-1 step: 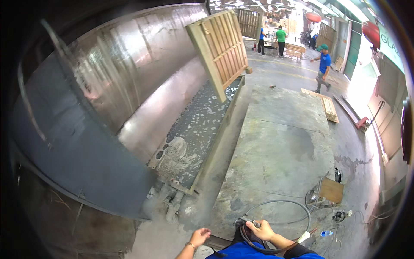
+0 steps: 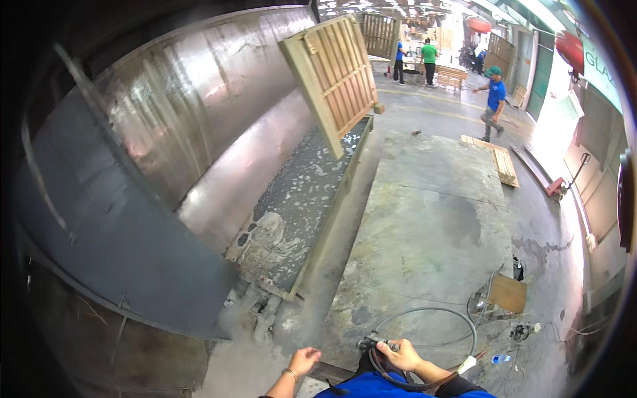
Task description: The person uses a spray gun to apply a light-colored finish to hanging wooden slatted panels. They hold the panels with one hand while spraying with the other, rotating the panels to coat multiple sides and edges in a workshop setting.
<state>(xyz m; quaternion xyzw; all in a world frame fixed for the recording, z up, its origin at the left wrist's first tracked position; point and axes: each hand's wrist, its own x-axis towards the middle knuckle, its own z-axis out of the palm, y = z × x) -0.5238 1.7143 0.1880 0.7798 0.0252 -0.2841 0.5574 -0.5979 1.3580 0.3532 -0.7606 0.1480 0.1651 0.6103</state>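
Observation:
At the lower middle, my right hand [image 2: 402, 357] is wrapped round a dark spray gun [image 2: 369, 344] with a grey hose [image 2: 438, 310] looping out to the right. The hose curves back beneath my right wrist. My left hand [image 2: 304, 362] is held out to the left of the gun, loosely curled, with nothing visible in it; a bracelet circles the wrist. Ahead, a slatted wooden panel [image 2: 342, 79] is tilted above the far end of a long trough [image 2: 298, 192] of dark, foamy water. What holds the panel up cannot be made out.
Wet metal sheeting [image 2: 192, 99] backs the trough, with a dark side panel [image 2: 126, 219] at left. Stained boards [image 2: 424, 225] cover the floor. At right are a stool [image 2: 508, 293], a bottle [image 2: 501, 359], cables, flat wooden slats [image 2: 504, 166] and a pallet jack [image 2: 556, 188]. A person in blue [image 2: 495, 99] walks behind.
The view has shifted slightly. My left hand has moved a little left and up, away from the spray gun. My right hand keeps its grip. The walking person's legs have changed position.

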